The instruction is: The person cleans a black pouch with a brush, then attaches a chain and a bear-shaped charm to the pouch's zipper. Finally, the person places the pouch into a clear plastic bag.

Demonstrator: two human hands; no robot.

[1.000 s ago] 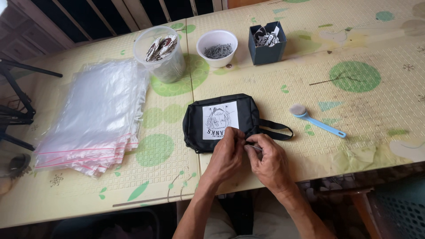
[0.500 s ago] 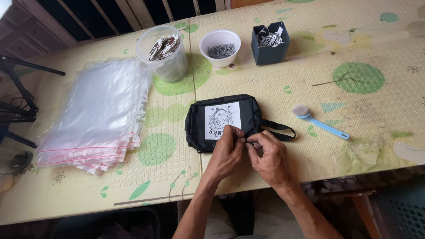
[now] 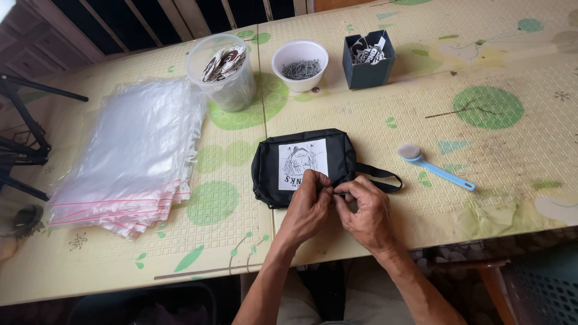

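Both hands met at the near edge of the black pouch (image 3: 304, 165), which lay mid-table. Left hand (image 3: 310, 204) pinched the edge by the white patch; right hand (image 3: 367, 210) pinched something small against it. Likely a fastening step; next calls for fine fingertip control. Item itself hidden.

Bare table (image 3: 373, 138) lies open between black pouch (image 3: 301, 165) and the back containers. Left blocked by plastic bag stack (image 3: 132, 156); right side open except blue brush (image 3: 436, 168).
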